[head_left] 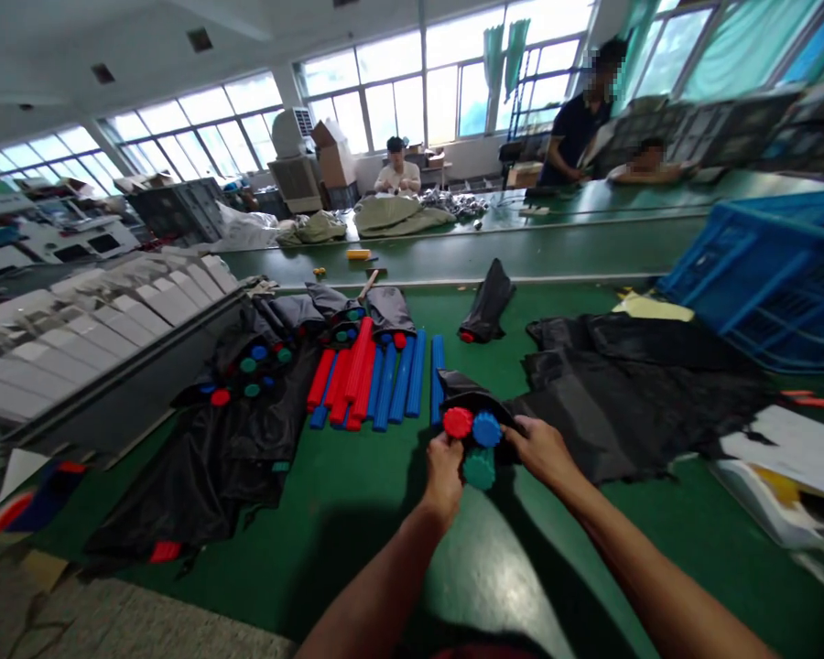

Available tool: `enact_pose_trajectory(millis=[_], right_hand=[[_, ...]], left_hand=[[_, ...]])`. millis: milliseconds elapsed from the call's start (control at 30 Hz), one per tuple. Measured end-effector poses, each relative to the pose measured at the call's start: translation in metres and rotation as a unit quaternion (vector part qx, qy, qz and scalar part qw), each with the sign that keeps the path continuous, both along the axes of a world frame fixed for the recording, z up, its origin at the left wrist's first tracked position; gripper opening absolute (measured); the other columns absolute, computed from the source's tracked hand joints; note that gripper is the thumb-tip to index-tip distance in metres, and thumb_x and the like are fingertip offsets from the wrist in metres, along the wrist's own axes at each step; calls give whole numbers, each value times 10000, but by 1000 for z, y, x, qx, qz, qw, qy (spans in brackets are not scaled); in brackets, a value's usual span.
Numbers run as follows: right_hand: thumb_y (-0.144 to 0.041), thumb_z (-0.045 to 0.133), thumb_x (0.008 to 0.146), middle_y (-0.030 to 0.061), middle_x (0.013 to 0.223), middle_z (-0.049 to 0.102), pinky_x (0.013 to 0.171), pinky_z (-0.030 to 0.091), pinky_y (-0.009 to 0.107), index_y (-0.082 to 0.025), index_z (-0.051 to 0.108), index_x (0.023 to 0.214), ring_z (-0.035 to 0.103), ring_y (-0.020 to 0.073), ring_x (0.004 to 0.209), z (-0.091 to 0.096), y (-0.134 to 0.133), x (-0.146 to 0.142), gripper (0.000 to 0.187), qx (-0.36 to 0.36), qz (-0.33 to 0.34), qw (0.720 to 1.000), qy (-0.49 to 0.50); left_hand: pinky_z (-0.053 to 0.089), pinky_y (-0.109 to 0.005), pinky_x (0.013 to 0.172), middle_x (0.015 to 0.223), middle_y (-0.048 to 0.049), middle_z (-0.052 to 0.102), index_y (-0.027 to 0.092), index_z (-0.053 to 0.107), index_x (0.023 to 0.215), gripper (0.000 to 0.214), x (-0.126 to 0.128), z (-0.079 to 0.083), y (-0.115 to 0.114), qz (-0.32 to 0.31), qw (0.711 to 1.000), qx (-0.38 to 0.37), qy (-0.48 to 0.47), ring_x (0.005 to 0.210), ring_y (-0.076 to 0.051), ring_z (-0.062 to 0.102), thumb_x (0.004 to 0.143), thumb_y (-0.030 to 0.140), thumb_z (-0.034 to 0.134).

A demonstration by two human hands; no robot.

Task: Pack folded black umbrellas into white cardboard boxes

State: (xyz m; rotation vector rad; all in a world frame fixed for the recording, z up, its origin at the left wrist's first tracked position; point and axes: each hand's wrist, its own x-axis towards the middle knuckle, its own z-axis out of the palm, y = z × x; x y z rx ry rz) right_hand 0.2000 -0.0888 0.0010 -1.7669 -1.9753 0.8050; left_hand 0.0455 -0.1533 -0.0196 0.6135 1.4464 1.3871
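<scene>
Black bag point(472, 394), edges clamped by left fingers point(440, 446) and right fingers point(520, 430), has bare green table point(340, 494) beneath it.

No lettering, label, brand name, number or sign is showing legibly anywhere in this view.

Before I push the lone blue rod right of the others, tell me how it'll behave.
The lone blue rod is probably stiff, as it lies straight. Its slim, rounded look suggests it may roll, and the shiny tabletop likely offers little grip.
</scene>
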Motion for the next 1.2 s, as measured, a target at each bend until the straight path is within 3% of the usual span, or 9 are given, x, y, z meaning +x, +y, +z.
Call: enact_pose_trajectory(millis=[167,300,433,667,800,967,1067,1133,1200], right_hand=[[-337,496,783,2,440,389,518,267,275,-230,336,414,423,142,501,30,40,6,416,10,-43,999,9],[-366,431,788,-23,446,356,490,260,262,-222,364,464,348,115,462,70,53,20,361,35,-48,996,63],[-475,429,753,-30,439,357,447,240,250,-212,408,490,311,102,436,88,53,26,373,21,-45,983,179],[-480,523,694,-44,437,391,403,236,226,-197,477,515,317,86,407,93,45,25,338,-7,-51,967,250],[-389,557,680,-63,375,313,367,203,220,-215,398,458,291,75,361,98,65,19,324,1,-97,960,264],[-389,554,736,-41,357,384,345,234,220,-206,448,500,358,95,343,135,132,7,317,67,-150,952,260],[-431,514,794,-21,405,451,375,292,215,-177,517,581,433,114,400,148,152,3,331,127,-164,943,259],[-458,478,831,-5,474,515,421,344,212,-165,551,649,501,131,475,138,147,6,352,145,-166,940,260],[-451,478,851,0,509,549,461,379,215,-167,563,669,546,145,524,111,134,11,348,126,-166,945,251]], left_hand=[[235,-224,519,511,63,352,161,494,557,322,-18,43,40,-110,980,68,151,548,-81,292,760,387,600],[233,-230,526,525,59,362,187,462,606,312,-30,97,75,-156,948,137,242,536,-91,331,832,395,512],[222,-247,536,510,51,320,199,383,557,315,-33,136,92,-133,898,142,394,521,-99,327,855,302,396],[249,-238,552,491,57,310,200,327,516,350,-35,138,92,-163,868,136,449,520,-98,349,846,288,402],[266,-238,555,469,51,331,194,350,481,360,-35,142,118,-148,864,128,465,514,-100,384,818,260,460],[327,-228,563,522,8,492,170,524,616,340,-25,188,176,-91,869,119,472,551,-120,509,896,266,357],[353,-224,614,696,-28,601,156,591,736,355,-26,213,192,-60,853,131,502,706,-133,560,931,328,349],[373,-219,659,797,-34,636,165,611,820,395,-29,212,187,-67,837,132,526,783,-134,572,957,375,305],[392,-222,703,838,-41,657,171,626,850,402,-30,192,173,-98,821,112,551,820,-139,588,962,389,308]])
